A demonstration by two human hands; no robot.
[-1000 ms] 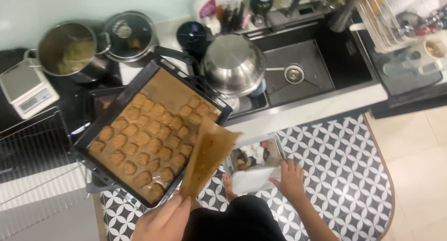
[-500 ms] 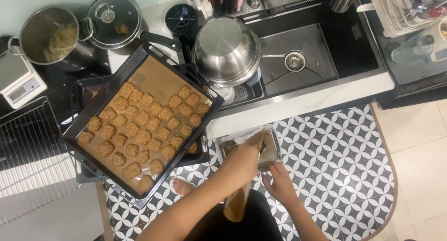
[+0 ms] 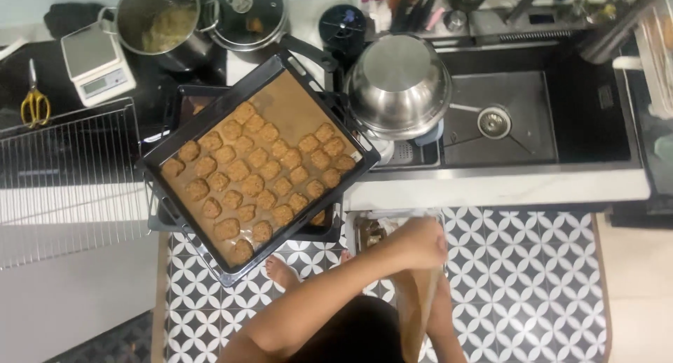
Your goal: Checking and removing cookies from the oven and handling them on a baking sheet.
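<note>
My left hand (image 3: pixel 420 242) reaches across to the right, shut on a folded sheet of brown baking paper (image 3: pixel 418 308) that hangs down over the patterned floor. The hand is over a small white bin (image 3: pixel 366 226) holding scraps, at the foot of the counter. Only my right forearm (image 3: pixel 444 308) shows, just right of the paper; the hand itself is hidden behind the paper and my left hand. To the left, a black baking tray (image 3: pixel 182 223) lined with brown paper holds several rows of browned cookies (image 3: pixel 252 168).
A steel bowl (image 3: pixel 399 82) sits at the edge of the dark sink (image 3: pixel 519 117). Two pots (image 3: pixel 165 23), a kitchen scale (image 3: pixel 98 65), scissors (image 3: pixel 35 103) and a wire rack (image 3: pixel 66 173) lie on the left. My bare foot (image 3: pixel 280 272) stands below the tray.
The baking paper went from beside the tray, in my left hand, down to the right over the bin. My left hand followed it and now covers my right hand.
</note>
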